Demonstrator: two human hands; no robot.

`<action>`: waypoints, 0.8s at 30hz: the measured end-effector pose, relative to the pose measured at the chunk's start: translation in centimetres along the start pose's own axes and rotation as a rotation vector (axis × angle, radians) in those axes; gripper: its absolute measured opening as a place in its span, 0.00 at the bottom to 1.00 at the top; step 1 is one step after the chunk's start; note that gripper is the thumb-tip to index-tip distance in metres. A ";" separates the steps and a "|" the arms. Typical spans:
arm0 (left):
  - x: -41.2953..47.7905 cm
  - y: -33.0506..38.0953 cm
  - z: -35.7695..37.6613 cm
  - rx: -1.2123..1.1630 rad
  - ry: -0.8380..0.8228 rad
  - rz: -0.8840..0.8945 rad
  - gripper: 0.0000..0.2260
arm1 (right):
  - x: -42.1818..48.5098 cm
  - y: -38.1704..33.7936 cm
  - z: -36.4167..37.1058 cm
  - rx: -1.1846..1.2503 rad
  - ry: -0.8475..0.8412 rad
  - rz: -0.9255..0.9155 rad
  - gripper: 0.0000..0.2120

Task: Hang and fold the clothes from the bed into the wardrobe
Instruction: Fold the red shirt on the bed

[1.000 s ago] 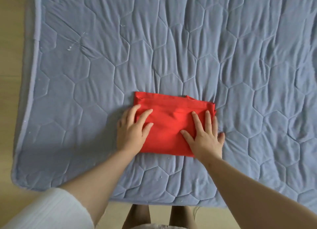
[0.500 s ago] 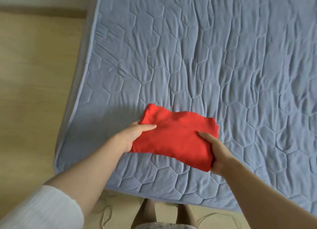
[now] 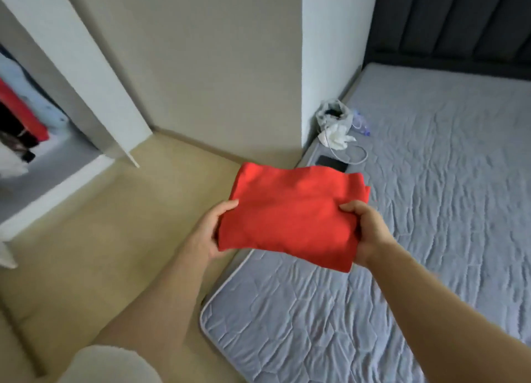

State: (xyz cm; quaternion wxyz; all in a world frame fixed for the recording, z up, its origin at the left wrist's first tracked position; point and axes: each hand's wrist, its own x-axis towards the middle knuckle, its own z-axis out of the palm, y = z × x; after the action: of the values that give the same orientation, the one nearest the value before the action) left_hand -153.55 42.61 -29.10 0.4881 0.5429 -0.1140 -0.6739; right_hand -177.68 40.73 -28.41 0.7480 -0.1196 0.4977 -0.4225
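A folded red garment is held in the air over the bed's left edge and the floor. My left hand grips its left side, thumb on top. My right hand grips its right side. The bed, covered by a grey-blue quilted pad, fills the right of the view. The open wardrobe is at the far left, with red, dark and white clothes hanging inside above a grey floor panel.
A white wardrobe door stands open at the left. A beige wall corner juts out beside the bed. On the bed's far-left corner lie a grey bag, white cloth, a cable and a dark phone. Wooden floor separates bed and wardrobe.
Both hands lifted the folded red garment off the bed. The view swung up and left, bringing the wardrobe and wall into sight.
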 end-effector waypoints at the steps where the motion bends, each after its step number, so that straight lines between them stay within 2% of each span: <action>1: -1.9 1.6 -0.7 -0.171 -0.031 0.107 0.16 | -1.0 -0.7 2.5 -0.006 -0.042 -0.022 0.05; 3: -5.2 4.0 -1.8 -0.516 -0.080 0.277 0.17 | -2.8 -1.2 7.4 0.018 -0.120 -0.058 0.05; 5: -8.1 5.9 -2.4 -0.688 -0.127 0.384 0.19 | -4.4 -0.7 11.9 0.052 -0.203 -0.065 0.05; 8: -11.9 8.9 -2.9 -0.594 -0.165 0.483 0.25 | -6.6 1.4 18.1 0.053 -0.332 -0.043 0.05; 10: -13.8 11.1 -4.3 -0.511 -0.051 0.506 0.28 | -7.7 3.4 21.7 0.015 -0.419 -0.020 0.07; 13: -16.5 14.3 -9.2 -0.513 0.192 0.462 0.23 | -8.9 6.6 26.9 -0.061 -0.596 0.012 0.10; 15: -18.5 16.1 -13.6 -0.495 0.291 0.475 0.18 | -9.5 8.8 30.2 -0.117 -0.728 0.036 0.11; 17: -20.6 17.8 -18.2 -0.431 0.334 0.497 0.12 | -9.7 10.8 33.5 -0.151 -0.826 0.059 0.17; 21: -24.3 21.2 -26.5 -0.332 0.375 0.483 0.04 | -9.8 15.2 39.6 -0.129 -0.870 0.172 0.32; 22: -25.0 22.0 -28.1 -0.309 0.384 0.474 0.04 | -9.9 16.4 41.0 -0.164 -0.888 0.178 0.33; 24: -26.0 23.0 -31.0 -0.251 0.403 0.445 0.06 | -10.2 18.8 43.4 -0.254 -0.913 0.170 0.27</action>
State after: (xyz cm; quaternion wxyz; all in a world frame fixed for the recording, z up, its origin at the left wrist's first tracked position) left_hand -116.82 63.12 -9.19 0.6994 0.5627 -0.0470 -0.4382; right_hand -132.89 49.48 -12.44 0.9015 -0.3421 0.1741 -0.1998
